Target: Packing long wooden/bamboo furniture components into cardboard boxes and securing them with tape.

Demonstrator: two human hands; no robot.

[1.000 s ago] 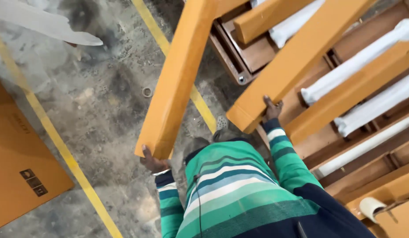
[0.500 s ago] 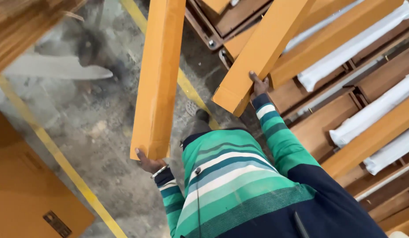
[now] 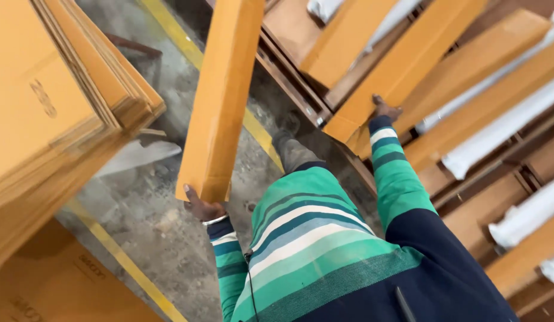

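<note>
Your left hand (image 3: 203, 209) grips the bottom end of a long orange carton (image 3: 222, 98), fingers curled under its lower edge, so that box is already lifted clear of the wooden rack (image 3: 301, 98) and stands nearly upright to the left of it, over the concrete floor (image 3: 163, 238). Your right hand (image 3: 385, 110) rests on the end of a second long orange carton (image 3: 402, 65), which lies in the rack among other cartons and white wrapped rolls (image 3: 497, 140); whether the fingers close on it cannot be told. One box is out, the other not yet. A stack of flat cardboard sheets (image 3: 56, 113) stands far left of the rack.
</note>
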